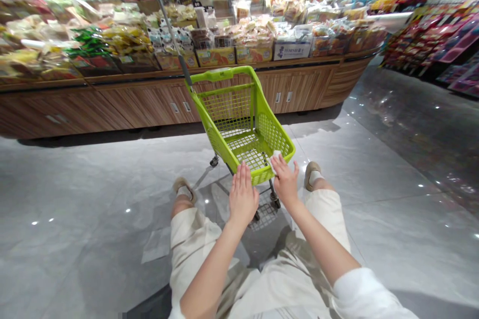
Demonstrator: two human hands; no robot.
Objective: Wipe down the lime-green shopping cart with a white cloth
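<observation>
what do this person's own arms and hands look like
The left hand and right hand are bare, with no gloves, rings or watch visible. The left forearm and right forearm are uncovered too. A white sleeve covers the right arm above its forearm; the left arm's sleeve is mostly out of frame.

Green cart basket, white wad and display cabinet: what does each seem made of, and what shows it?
Green cart basket: probably moulded plastic, satin sheen; evenly coloured openwork walls suggest it.
White wad at the right hand: perhaps tissue, matte and crumpled-looking; too small to tell.
Display cabinet: wood or wood-look laminate, low sheen; streaked brown grain shows.
</observation>
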